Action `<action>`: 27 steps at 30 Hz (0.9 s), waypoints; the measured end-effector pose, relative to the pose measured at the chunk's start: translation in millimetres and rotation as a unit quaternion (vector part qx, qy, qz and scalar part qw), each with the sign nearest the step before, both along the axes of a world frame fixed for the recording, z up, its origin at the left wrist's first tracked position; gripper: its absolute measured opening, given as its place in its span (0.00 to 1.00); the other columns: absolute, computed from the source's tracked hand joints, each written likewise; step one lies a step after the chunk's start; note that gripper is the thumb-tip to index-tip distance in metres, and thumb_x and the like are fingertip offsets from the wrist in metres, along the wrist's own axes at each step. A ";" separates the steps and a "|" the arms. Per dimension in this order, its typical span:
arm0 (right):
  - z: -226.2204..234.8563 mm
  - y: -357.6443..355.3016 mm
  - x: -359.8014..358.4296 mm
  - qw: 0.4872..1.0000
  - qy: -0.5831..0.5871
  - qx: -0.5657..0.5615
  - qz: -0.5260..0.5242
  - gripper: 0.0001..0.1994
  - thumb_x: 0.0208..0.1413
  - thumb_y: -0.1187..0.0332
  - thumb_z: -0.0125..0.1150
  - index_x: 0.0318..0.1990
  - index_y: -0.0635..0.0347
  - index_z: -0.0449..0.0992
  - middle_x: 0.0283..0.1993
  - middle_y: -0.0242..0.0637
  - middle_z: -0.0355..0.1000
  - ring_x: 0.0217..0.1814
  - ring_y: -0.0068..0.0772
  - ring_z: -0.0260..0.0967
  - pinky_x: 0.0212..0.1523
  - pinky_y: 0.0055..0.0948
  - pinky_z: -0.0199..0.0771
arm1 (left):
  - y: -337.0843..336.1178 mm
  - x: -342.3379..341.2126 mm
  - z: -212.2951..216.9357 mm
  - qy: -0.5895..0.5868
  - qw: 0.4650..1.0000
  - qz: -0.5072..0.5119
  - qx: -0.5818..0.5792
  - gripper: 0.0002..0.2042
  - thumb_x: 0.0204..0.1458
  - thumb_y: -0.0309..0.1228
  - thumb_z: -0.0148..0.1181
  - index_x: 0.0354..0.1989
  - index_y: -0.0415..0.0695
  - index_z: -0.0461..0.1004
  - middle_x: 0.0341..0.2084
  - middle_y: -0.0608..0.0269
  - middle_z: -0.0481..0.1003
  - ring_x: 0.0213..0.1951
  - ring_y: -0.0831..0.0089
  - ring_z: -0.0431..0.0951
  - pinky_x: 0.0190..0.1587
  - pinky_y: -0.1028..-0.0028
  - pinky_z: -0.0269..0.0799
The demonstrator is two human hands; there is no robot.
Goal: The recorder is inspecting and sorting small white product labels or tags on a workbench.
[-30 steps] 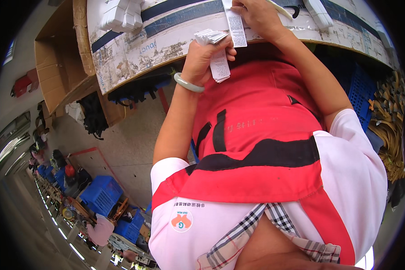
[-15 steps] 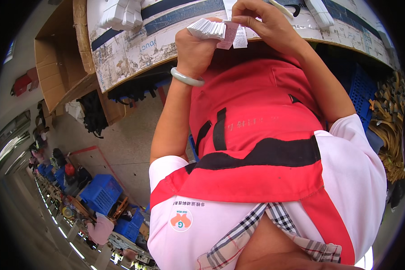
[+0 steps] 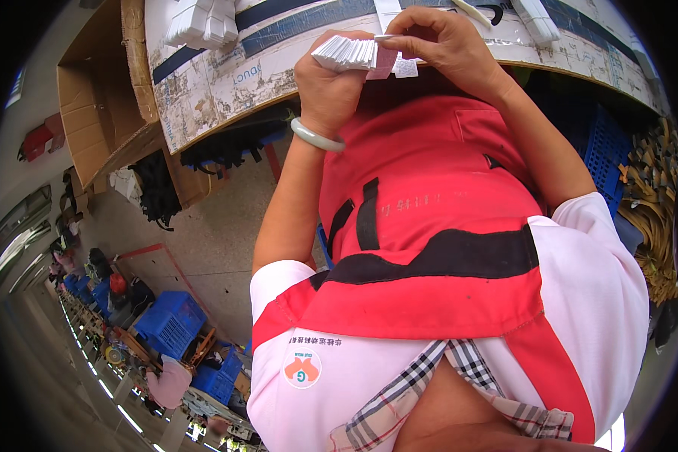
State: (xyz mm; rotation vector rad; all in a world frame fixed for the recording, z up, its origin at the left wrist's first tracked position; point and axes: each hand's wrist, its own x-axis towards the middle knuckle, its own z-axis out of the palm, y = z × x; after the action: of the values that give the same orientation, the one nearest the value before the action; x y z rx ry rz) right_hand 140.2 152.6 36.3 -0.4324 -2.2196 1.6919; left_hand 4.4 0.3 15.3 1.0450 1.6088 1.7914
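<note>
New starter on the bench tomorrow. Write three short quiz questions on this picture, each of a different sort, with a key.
1. True or false: the left hand holds a fanned stack of white tags.
2. Multiple choice: what is on the left wrist? A) a watch B) a pale green bangle C) a glove cuff
3. Fill in: the right hand pinches a small ____ tag at the end of the stack.

Key
1. True.
2. B.
3. Dark red. The hands work at the edge of the paper-covered table, above the person's red apron.
</note>
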 end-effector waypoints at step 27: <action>-6.2 -2.6 4.0 0.997 -0.051 -0.049 -0.010 0.09 0.62 0.64 0.60 0.43 0.59 0.79 0.36 0.23 0.73 0.38 0.13 0.70 0.39 0.15 0.74 | -1.5 1.8 -4.2 -0.057 0.998 -0.013 -0.008 0.07 0.52 0.23 0.63 0.39 0.37 0.80 0.22 0.66 0.76 0.23 0.82 0.73 0.25 0.82 0.67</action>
State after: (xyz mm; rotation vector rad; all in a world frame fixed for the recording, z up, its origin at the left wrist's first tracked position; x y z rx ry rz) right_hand 144.2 150.1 30.1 -0.5747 -2.2015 1.8122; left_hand 6.2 -1.2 11.1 0.9359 1.5324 1.7851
